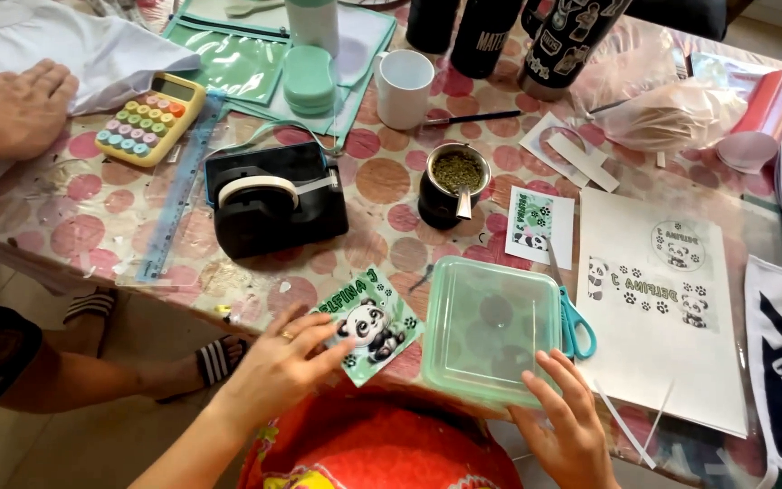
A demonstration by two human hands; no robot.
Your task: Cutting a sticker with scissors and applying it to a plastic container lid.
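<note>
Two hands work at the near edge of the worktop (83, 217). The left hand (278, 362) lies open, fingertips pressing a green panda sticker (371, 321) flat, likely to keep it from sliding. The right hand (572, 417), fingers spread and gripping nothing, touches the near corner of a pale green plastic lid (489, 328). Just beyond that lid lie blue-handled scissors (575, 324) and a white sheet printed with pandas (662, 317). Beyond the left hand sits a black tape dispenser (273, 199).
</note>
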